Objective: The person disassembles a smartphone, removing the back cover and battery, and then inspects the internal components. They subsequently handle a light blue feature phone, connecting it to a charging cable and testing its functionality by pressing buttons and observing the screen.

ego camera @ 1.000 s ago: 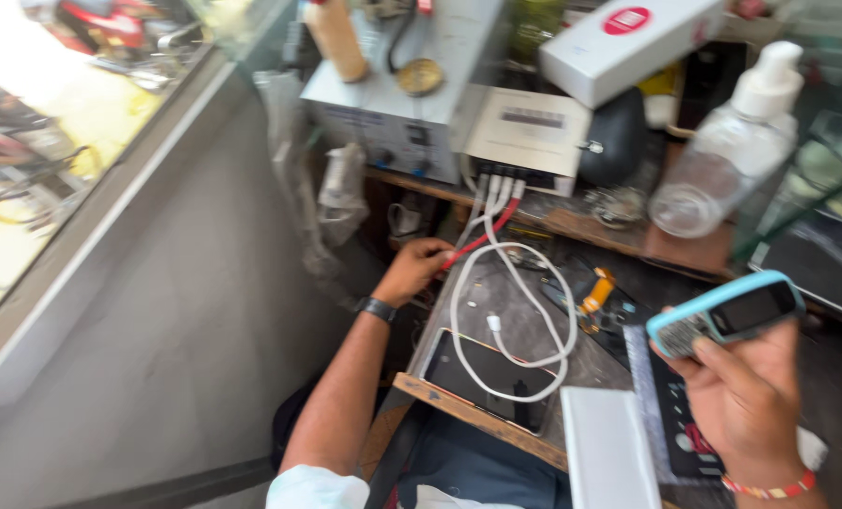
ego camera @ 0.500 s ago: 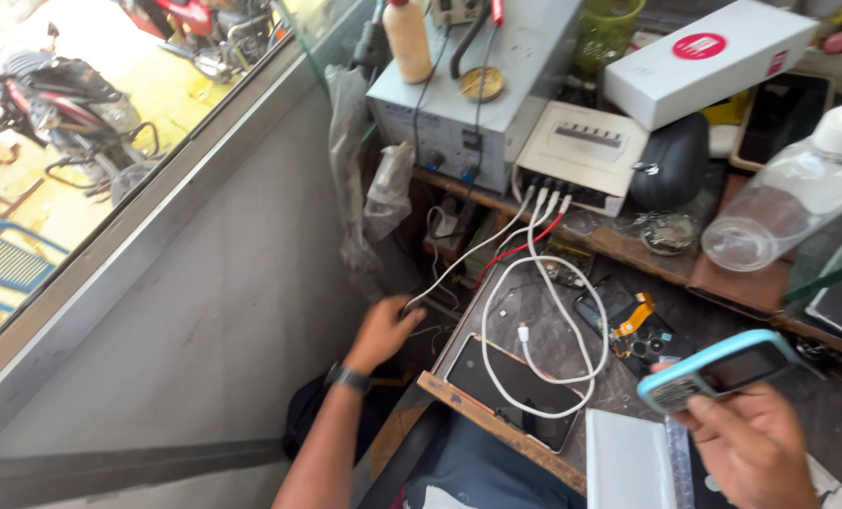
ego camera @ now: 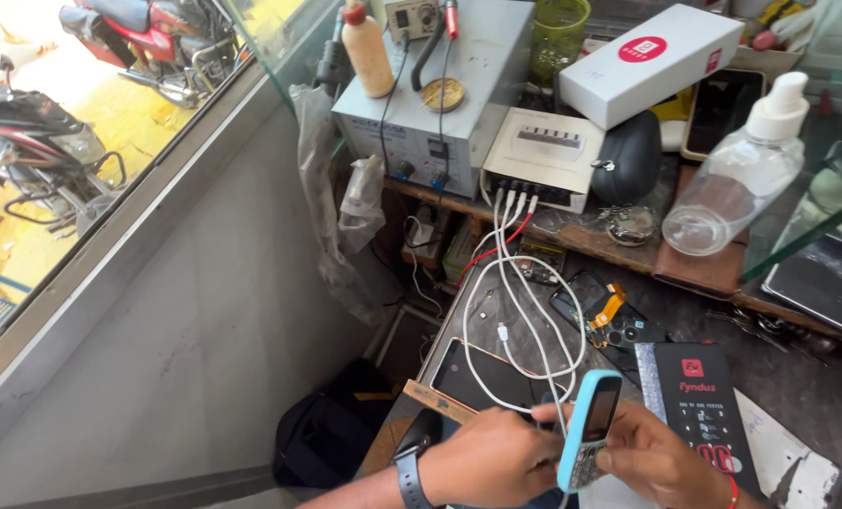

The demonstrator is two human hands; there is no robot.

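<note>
A small blue keypad phone (ego camera: 588, 429) stands upright on edge at the bottom of the head view, held between both hands. My right hand (ego camera: 656, 457) grips it from the right, with a red band at the wrist. My left hand (ego camera: 491, 459), with a dark watch on its wrist, closes against its left side. Several white cables (ego camera: 524, 311) loop down from a white multi-port box (ego camera: 545, 155) across the work mat, passing just behind the phone. A black smartphone (ego camera: 482, 377) lies flat under the cables.
A grey bench power unit (ego camera: 440, 104) with a cream bottle (ego camera: 366, 47) sits at the back. A clear pump bottle (ego camera: 741, 170), a white carton (ego camera: 649, 58), a dark pouch (ego camera: 628, 155) and an opened phone with an orange flex (ego camera: 609, 316) crowd the bench. A black bag (ego camera: 331, 434) lies on the floor.
My left hand has come back from the cables at the bench's left edge to the phone. My right hand has brought the phone left and turned it upright.
</note>
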